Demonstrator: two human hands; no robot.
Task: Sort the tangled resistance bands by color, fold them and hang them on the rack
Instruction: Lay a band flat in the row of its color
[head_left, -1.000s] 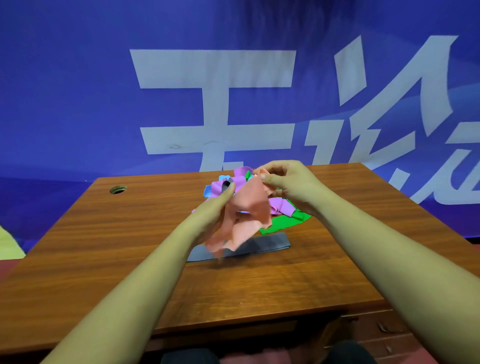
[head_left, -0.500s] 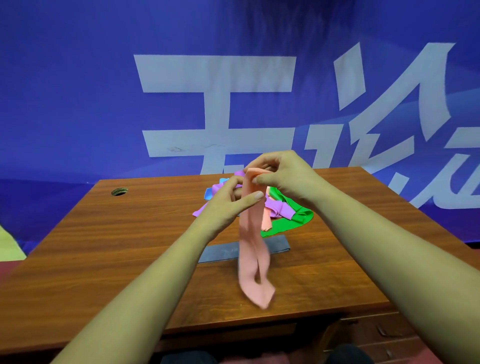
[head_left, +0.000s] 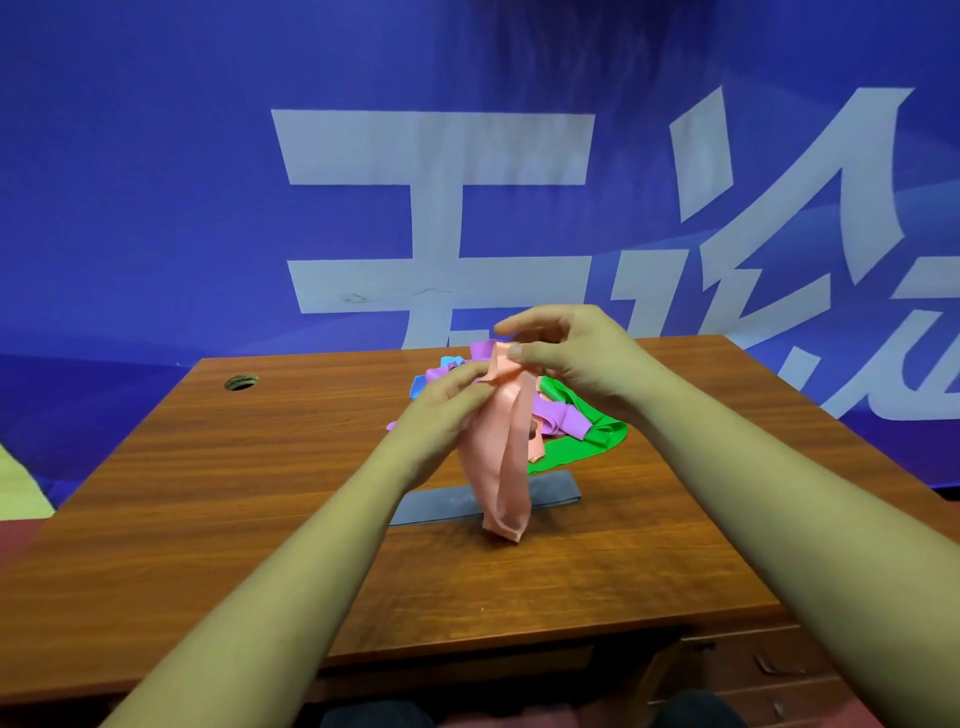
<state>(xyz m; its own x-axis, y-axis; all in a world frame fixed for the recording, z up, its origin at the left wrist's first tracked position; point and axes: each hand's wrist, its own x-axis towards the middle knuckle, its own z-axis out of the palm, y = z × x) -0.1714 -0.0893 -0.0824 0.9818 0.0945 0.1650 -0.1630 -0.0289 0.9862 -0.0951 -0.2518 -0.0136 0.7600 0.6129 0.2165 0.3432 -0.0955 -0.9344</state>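
Hands above wooden desk (head_left: 208, 493), left hand (head_left: 441, 410) and right hand (head_left: 576, 353) pinching top of hanging peach band (head_left: 506, 467), tangled bands (head_left: 561, 421) behind, grey band (head_left: 556, 491) flat below.

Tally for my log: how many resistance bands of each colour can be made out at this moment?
peach band: 1, pinched by the left hand and right hand
purple band: 1
blue band: 1
green band: 1
grey band: 1, lying flat
Total: 5 at least; the tangle may hide more.
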